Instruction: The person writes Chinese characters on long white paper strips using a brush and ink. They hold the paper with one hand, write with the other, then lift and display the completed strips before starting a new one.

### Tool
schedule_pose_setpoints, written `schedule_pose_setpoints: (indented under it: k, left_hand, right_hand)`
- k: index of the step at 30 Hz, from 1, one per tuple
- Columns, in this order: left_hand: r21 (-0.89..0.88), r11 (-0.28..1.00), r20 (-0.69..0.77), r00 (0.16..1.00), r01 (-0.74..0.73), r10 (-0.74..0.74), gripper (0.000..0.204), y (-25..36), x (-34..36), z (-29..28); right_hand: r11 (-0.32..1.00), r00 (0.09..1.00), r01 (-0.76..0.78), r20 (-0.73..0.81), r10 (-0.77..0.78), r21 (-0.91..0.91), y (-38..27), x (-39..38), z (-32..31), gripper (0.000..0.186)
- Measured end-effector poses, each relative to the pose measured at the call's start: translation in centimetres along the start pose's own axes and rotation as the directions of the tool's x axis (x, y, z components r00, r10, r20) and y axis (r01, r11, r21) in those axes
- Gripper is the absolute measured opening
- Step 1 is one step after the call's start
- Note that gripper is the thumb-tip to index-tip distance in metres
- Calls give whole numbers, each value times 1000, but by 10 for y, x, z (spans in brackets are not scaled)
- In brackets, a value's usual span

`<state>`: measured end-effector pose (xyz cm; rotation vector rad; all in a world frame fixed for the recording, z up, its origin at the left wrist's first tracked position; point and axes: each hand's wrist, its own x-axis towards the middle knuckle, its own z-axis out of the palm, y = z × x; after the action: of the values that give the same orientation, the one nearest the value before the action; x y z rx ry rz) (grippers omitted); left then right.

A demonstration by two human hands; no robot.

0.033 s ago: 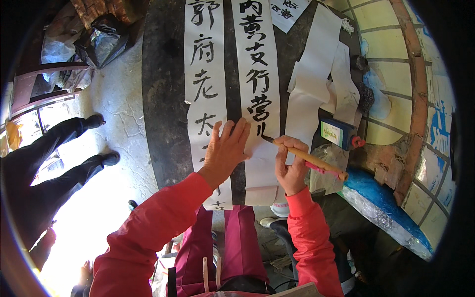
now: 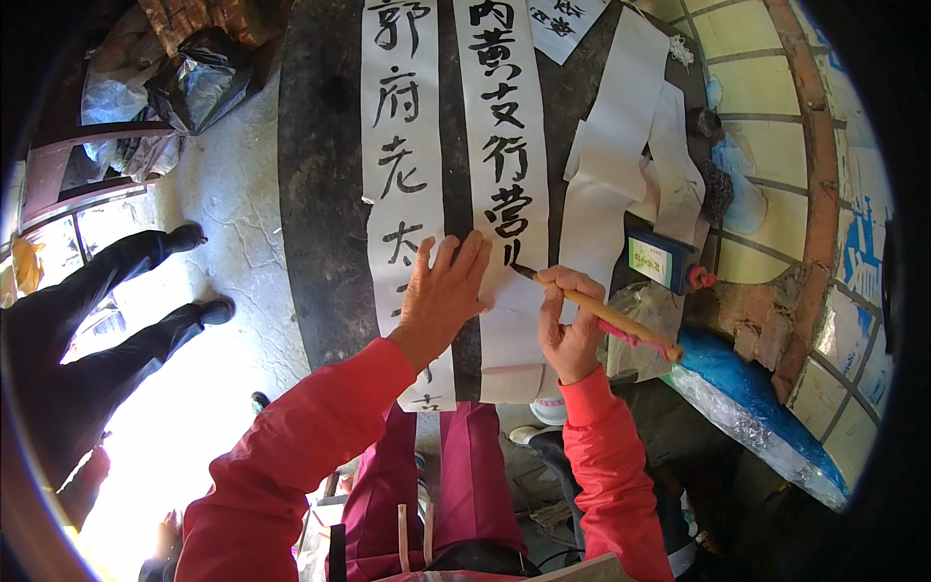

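My right hand (image 2: 572,325) grips a writing brush (image 2: 626,320) with a wooden handle. Its dark tip touches a long white paper strip (image 2: 514,325), at the end of a black stroke below a column of brushed characters. Flat across the neighbouring strip (image 2: 402,204), which also bears black characters, lies my left hand (image 2: 441,291). Its fingers are spread and reach toward the strip under the brush, and it covers some of the writing. Both strips rest lengthwise on a dark table (image 2: 325,213).
Loose white paper strips (image 2: 606,194) lie to the right, beside a dark blue box (image 2: 662,262) and a clear plastic bag (image 2: 645,335). Further right stands a tiled wall (image 2: 756,82). A person's dark-trousered legs (image 2: 116,272) are at the left, near a black bag (image 2: 208,82).
The back end of the brush has dipped very slightly. My left hand and the paper strips have stayed in place.
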<state>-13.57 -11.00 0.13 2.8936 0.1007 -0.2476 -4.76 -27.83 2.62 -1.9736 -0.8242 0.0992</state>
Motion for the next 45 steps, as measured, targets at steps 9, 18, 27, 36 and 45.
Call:
schedule_pose_setpoints:
  k: [9,18,27,36,45]
  left_hand:
    - [11,1000,25,1000,2,-2,91,1,0,-1]
    - [11,1000,24,1000,-2,1,91,1,0,0]
    - [15,1000,47,999,9,-10,93,2,-1,0]
    - [153,988,122,991,29,-48,107,15,-16,13]
    - [199,978,121,989,63,-89,112,-3,27,2]
  right_hand:
    - [999,1000,-5,-8,5,33,4,-6,0,21]
    - [991,1000,-5,-24,8,134,-3,-20,12,29]
    - [999,996,-24,-89,22,-22,11,-21,-5,22]
    - [999,989,-9,-150,15,35,-22,-5,-36,25]
    - [987,878,47,-466,-113,-152,-29,83,-139,15]
